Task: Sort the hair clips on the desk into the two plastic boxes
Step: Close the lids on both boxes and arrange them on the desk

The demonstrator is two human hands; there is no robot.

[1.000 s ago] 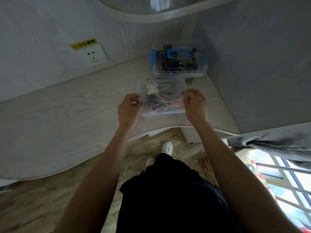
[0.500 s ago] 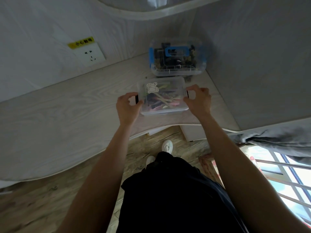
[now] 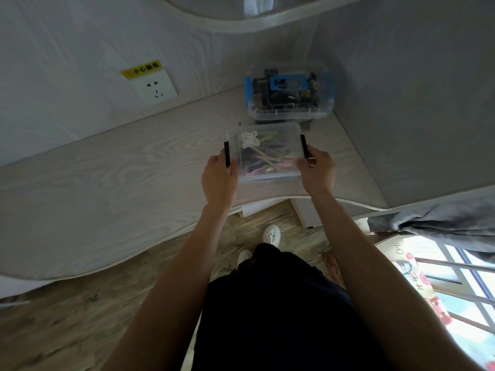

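Observation:
A clear plastic box with a lid, a cartoon sticker and black side latches sits near the desk's front edge. Colourful hair clips show through it. My left hand grips its left side at the black latch. My right hand grips its right side at the other latch. Behind it, in the corner, stands a second clear box with a blue handle and blue latches, filled with dark clips. A small dark clip seems to lie between the two boxes.
The pale wood-grain desk stretches left, with a curved front edge. A wall socket with a yellow label is on the back wall. A grey wall closes the right side. Grey fabric hangs at right.
The box with colourful clips has shifted slightly away from the desk edge, toward the blue-handled box. Both hands moved from its lid corners down to the side latches.

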